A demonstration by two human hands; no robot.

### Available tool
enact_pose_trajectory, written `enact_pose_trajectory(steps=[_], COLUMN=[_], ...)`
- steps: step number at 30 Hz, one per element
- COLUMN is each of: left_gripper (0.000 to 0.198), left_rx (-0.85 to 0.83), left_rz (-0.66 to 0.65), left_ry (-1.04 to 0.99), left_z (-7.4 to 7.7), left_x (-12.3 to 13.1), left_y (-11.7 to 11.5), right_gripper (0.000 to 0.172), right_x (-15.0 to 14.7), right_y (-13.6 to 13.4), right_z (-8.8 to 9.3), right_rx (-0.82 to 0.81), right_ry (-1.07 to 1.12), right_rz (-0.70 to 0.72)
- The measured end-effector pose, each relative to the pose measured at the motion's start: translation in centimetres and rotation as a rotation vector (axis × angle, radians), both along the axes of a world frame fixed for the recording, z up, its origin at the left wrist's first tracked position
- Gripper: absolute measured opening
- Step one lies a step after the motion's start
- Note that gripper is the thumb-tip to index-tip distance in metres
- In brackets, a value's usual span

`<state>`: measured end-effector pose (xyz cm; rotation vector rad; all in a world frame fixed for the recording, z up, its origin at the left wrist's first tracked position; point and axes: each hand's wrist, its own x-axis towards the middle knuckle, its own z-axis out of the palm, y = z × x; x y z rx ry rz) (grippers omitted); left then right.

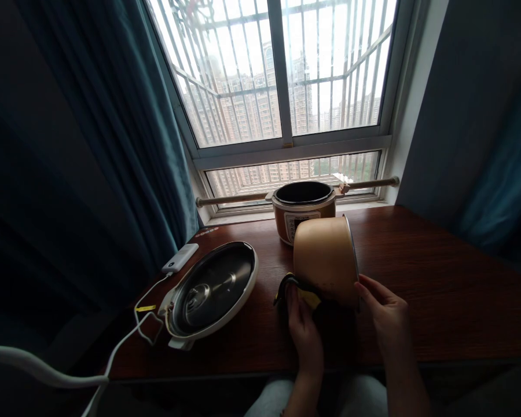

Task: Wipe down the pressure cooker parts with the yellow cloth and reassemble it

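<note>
A gold-coloured inner pot (323,252) is tipped on its side above the table, its rim turned to the right. My right hand (384,304) pinches that rim between thumb and fingers. Below the pot's left end, my left hand (303,327) grips a dark cloth with yellow parts (308,298), which lies close against the pot's lower side. Behind the pot stands the pressure cooker body (282,220), open at the top, its control panel facing me. To the left lies the cooker lid (215,289), its dark inner side up.
A white power bank (181,258) with a white cable (125,343) lies at the left edge of the brown wooden table (443,278). A window with bars and a horizontal pipe (238,198) is behind. Blue curtains (125,133) hang at the left.
</note>
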<state>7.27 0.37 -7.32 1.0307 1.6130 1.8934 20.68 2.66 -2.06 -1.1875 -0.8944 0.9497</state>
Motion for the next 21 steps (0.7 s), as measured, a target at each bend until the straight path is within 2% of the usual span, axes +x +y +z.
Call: enact_pose_trajectory(steps=[5,11,17,21], left_gripper=[0.044,0.039,0.041,0.032], left_rx=[-0.007,0.0,-0.058,-0.014], left_rz=[-0.008,-0.035,-0.233,-0.385], left_ry=[0.006,0.302,0.63,0.661], left_z=[-0.2,-1.1,-2.0,-2.0], left_x=[0.2,1.1,2.3,3.0], left_y=[0.0,-1.0,-2.2,-2.1], right_gripper=[0.04,0.046,0.049,0.048], right_x=[1.0,0.2,0.1,0.3], right_y=[0.2,0.3,0.4,0.4], right_z=[-0.6,-0.8,-0.6,-0.7], right_rx=[-0.019,0.032,0.024,0.028], right_ry=[-0.069,-0.206,-0.229,-0.238], right_rz=[0.104,0.013,-0.03,-0.03])
